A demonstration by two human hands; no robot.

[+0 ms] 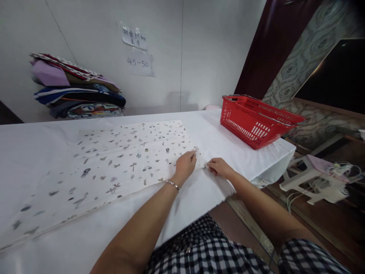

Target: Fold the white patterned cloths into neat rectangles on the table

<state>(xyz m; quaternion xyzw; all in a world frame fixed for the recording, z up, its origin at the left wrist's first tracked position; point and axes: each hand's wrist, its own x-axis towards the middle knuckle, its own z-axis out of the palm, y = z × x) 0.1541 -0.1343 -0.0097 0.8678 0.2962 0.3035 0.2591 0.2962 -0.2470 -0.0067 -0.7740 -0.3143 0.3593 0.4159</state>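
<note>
A flat sheet of pale cream fabric printed with small grey and brown motifs [119,160] lies spread on the white-covered worktable [42,152], running from the near left edge toward the centre right; its right end sits near the middle of the table, well short of the far right corner. The left hand [185,164] rests on that right end, palm down, fingers curled with the fingertips pinched on the fabric's edge; a thin metal bangle [172,185] circles the wrist. The right hand [218,167] lies just beside it, touching the same edge at its corner, fingers bent and closed on the cloth; whether the grip is firm cannot be told. Both forearms reach in from the lower frame over a black-and-white checked garment [205,251].

Further out: a red plastic shopping basket with wire handles [253,121] stands on the table's far right corner, well apart from the hands; a stack of folded multicoloured textiles [76,89] rests against the white wall at the far left; two handwritten paper notes [137,51] are stuck to the wall above; a white plastic stool [308,179] stands on the floor at right.
</note>
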